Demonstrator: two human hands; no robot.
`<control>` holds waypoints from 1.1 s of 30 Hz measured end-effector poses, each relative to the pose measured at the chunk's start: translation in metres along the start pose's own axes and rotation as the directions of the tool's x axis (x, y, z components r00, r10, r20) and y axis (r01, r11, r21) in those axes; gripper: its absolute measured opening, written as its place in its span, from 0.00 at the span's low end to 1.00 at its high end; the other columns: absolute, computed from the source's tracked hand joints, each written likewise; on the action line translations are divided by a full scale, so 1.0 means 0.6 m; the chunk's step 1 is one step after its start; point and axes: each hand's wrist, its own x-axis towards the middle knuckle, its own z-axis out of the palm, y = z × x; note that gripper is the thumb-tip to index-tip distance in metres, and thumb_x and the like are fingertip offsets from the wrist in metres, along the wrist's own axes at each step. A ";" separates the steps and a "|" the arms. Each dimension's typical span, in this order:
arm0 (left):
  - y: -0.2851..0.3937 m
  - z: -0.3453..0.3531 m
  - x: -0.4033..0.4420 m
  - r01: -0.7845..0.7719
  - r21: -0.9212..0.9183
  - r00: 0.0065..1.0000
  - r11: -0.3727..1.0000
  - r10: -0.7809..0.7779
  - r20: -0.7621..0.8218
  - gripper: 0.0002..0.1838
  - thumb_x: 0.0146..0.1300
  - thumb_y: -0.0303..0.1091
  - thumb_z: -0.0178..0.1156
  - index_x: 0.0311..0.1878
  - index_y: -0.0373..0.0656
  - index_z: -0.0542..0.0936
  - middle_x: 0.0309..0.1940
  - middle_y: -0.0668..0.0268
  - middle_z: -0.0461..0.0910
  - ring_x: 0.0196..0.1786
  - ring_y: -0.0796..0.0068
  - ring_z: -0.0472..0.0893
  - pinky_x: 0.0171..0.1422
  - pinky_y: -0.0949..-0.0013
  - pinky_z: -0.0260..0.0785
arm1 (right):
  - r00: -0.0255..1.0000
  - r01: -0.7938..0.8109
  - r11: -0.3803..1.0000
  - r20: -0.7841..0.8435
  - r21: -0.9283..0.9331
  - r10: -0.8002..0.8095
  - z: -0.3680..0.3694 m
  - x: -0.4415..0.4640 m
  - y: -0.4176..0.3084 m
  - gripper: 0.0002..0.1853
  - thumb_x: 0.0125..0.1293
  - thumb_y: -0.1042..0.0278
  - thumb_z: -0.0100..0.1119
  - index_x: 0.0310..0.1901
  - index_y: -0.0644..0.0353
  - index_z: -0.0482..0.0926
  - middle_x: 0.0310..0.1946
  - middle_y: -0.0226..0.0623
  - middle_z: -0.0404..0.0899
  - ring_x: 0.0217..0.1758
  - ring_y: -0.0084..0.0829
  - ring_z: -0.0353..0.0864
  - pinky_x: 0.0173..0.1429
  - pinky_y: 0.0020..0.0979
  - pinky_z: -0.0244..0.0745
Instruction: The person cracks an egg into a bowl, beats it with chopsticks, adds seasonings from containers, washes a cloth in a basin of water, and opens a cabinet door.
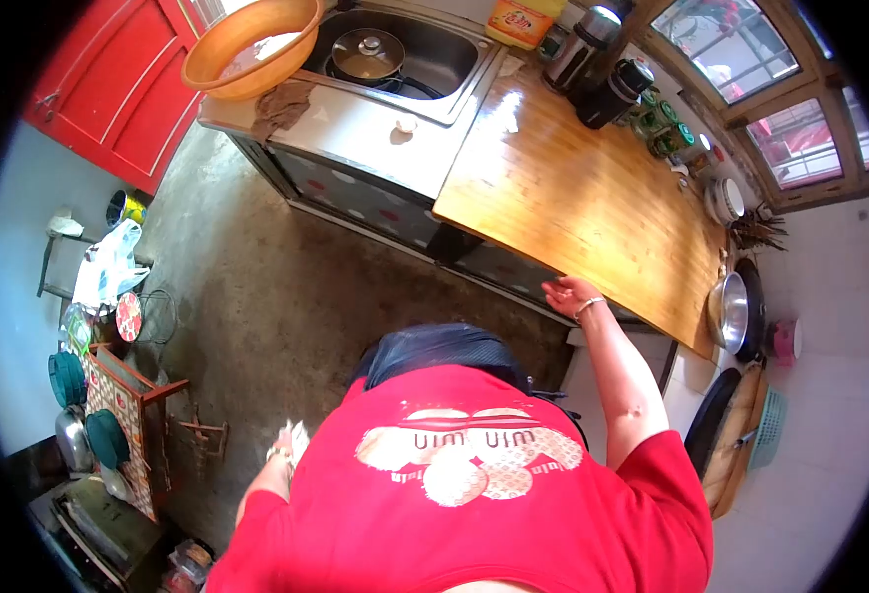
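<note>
My right hand [573, 295] is by the front edge of the wooden countertop [573, 188]. Its fingers are loosely bent and somewhat apart, with nothing in them. Low beside my body, at the left, my left hand [278, 459] is closed on a crumpled white piece [299, 442], which looks like cloth or paper. My red shirt hides part of that side. A small white object [407, 125], perhaps an egg, lies on the pale counter in front of the sink. Inside the sink [459, 74] is a pan with a glass lid [368, 54].
An orange basin [256, 59] and a brown cloth [282, 106] sit left of the sink. Thermoses [584, 47] and jars [666, 133] line the window side. A metal bowl [728, 311] stands at the right. A small table [123, 415] is at the left, below the red door [108, 89].
</note>
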 end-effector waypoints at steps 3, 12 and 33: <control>0.137 0.034 0.046 -0.128 0.125 0.989 0.984 0.117 0.096 0.30 0.63 0.56 0.38 0.58 0.43 0.64 0.46 0.55 0.74 0.51 0.60 0.72 0.52 0.63 0.64 | 0.992 -0.121 0.928 0.000 0.354 0.129 -0.002 -0.031 -0.042 0.15 0.55 0.77 0.41 0.45 0.66 0.59 0.49 0.47 0.67 0.55 0.42 0.69 0.52 0.44 0.64; 0.408 0.025 0.152 -0.324 0.221 0.946 0.920 0.309 0.101 0.30 0.62 0.54 0.37 0.56 0.39 0.66 0.48 0.52 0.74 0.53 0.57 0.72 0.55 0.62 0.63 | 0.966 -0.252 0.938 0.115 0.240 0.230 -0.018 -0.038 -0.057 0.12 0.54 0.77 0.43 0.41 0.66 0.58 0.46 0.52 0.70 0.46 0.41 0.74 0.48 0.45 0.68; 0.141 0.016 0.007 -0.109 -0.081 0.950 0.991 0.080 -0.303 0.26 0.64 0.51 0.40 0.43 0.36 0.75 0.41 0.54 0.78 0.46 0.60 0.77 0.49 0.60 0.67 | 0.992 -0.106 0.967 0.042 -0.233 0.119 -0.002 0.098 0.050 0.09 0.61 0.69 0.48 0.42 0.62 0.70 0.37 0.42 0.77 0.42 0.37 0.78 0.40 0.37 0.72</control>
